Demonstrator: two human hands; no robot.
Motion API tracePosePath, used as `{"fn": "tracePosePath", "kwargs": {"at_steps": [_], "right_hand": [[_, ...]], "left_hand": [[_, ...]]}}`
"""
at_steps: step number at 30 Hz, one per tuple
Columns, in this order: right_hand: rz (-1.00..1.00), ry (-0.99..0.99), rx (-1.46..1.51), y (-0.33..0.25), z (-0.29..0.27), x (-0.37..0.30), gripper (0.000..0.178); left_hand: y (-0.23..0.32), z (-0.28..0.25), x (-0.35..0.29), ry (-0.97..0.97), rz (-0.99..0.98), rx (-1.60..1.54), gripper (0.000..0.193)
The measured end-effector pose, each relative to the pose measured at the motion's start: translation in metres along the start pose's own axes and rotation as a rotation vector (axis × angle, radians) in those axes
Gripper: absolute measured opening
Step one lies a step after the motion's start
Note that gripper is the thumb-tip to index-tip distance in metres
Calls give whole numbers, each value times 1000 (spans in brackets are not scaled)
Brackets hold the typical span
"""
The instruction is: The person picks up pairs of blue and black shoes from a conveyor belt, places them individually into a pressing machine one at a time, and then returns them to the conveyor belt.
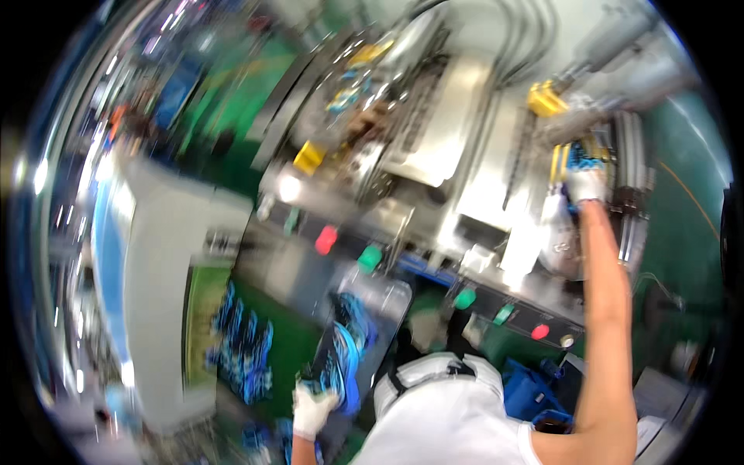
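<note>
My left hand (312,411), in a white glove, is at the lower end of a blue-and-black shoe-shaped piece (333,372), its fingers closed on that end. More blue pieces (353,314) lie just beyond on a grey tray (395,298). Far to the right, my outstretched right arm reaches into the machine (480,178). There my gloved right hand (587,184) is against a small blue piece (583,159) beside yellow machine parts (559,163). Motion smears the right fingers, so their grip does not show.
Along the machine's front edge run red buttons (326,240) and green buttons (370,258). A rack of blue pieces (244,349) stands at left beside a pale cabinet (167,287). A blue crate (531,391) is at lower right. Thick hoses (527,39) hang behind the machine.
</note>
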State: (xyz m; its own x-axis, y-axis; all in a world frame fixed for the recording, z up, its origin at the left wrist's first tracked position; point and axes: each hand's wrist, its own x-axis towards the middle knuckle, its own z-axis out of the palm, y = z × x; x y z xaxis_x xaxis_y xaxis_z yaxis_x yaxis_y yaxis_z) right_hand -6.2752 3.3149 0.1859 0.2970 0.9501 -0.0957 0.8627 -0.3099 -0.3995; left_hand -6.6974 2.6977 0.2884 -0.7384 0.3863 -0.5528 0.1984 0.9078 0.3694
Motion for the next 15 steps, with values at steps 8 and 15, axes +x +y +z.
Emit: {"fn": "tracePosePath", "kwargs": {"at_steps": [8,15], "right_hand": [[-224,-85,488,96,30,100,59],[-707,275,68,-53,2,-263,75]], "left_hand": [[-157,111,152,562,-42,-441,76],[-66,160,166,-98,-32,-90,69]]}}
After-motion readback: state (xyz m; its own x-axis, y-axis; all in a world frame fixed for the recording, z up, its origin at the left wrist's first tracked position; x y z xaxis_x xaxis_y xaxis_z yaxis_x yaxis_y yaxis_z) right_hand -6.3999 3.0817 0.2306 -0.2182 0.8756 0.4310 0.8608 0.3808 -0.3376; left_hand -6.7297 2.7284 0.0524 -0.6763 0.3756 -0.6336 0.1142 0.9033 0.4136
